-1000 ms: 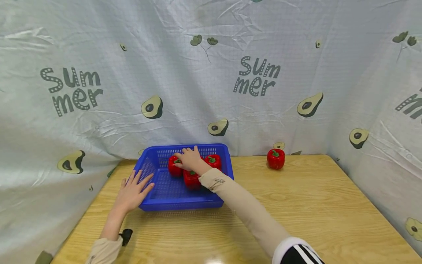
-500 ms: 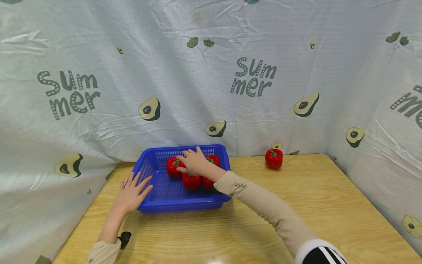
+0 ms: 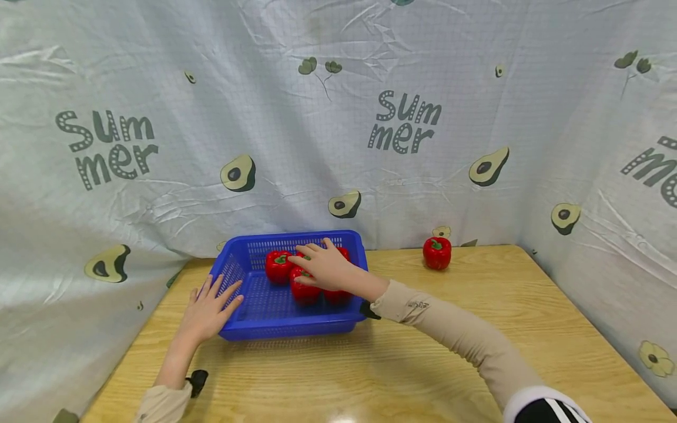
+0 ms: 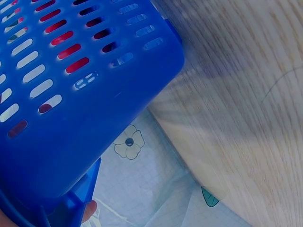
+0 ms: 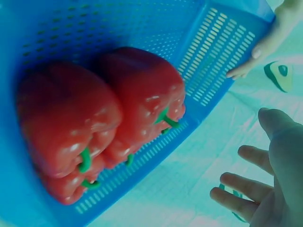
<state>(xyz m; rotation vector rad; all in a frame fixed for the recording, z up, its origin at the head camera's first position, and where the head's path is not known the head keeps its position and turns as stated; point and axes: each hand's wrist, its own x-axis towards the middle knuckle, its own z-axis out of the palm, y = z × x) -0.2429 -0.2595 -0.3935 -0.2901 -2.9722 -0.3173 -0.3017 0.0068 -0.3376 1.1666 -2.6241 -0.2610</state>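
Several red bell peppers [image 3: 278,268] stand grouped in the middle and right of a blue plastic basket [image 3: 285,329]. My right hand [image 3: 330,269] hovers over them with fingers spread, partly covering those below. In the right wrist view that hand [image 5: 265,175] has nothing between its relaxed fingers and is apart from the peppers [image 5: 147,99]. At the basket's left side, my left hand [image 3: 205,312] rests on the rim with straight, spread fingers. Only a fingertip [image 4: 89,211] shows by the rim in the left wrist view.
One more red bell pepper [image 3: 436,253] stands on the wooden table [image 3: 476,317], right of the basket near the back edge. A pale printed curtain [image 3: 296,117] hangs behind the table and along both sides.
My right hand has drawn slightly right and its forearm has swung out to the right, uncovering more of the left peppers. The left hand stays on the rim.
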